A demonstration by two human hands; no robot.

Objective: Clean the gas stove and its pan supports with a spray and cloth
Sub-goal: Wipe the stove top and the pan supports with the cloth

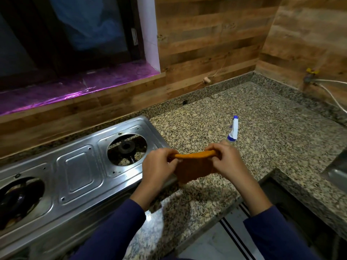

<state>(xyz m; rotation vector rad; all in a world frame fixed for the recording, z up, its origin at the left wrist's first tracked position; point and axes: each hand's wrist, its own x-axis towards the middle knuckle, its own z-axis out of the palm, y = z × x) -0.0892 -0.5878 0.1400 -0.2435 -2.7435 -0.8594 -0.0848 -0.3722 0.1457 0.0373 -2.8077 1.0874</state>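
Both hands hold an orange cloth (pixel 193 167) in the air above the near right corner of the stove (pixel 78 166). The left hand (pixel 159 166) pinches the cloth's left top corner with curled fingers and thumb, and the right hand (pixel 223 162) pinches the right top corner the same way. The top edge between them is folded into a thick, slightly arched band. The rest hangs down as a soft, matt sheet, its lower edge near the counter (pixel 262 113). Dark blue sleeves (pixel 120 228) cover both forearms.

The stove is a long, flat top of shiny pressed steel with rounded raised panels and small screws, lying to the left. It has two round openings. The right opening (pixel 126 149) holds a black ring-shaped burner base on a dark spoke, with speckled stone showing beneath it. The left opening (pixel 18 199) holds dark, glossy parts that I cannot make out.

A spray bottle (pixel 233 131) stands just beyond the right hand, with a clear body and a white and blue trigger head. The counter is polished granite, flecked beige and black, running to a far right corner. The wall (pixel 206 34) behind is banded wood-look panelling. At far left, a window sill (pixel 56 91) is covered in crinkled purple foil.
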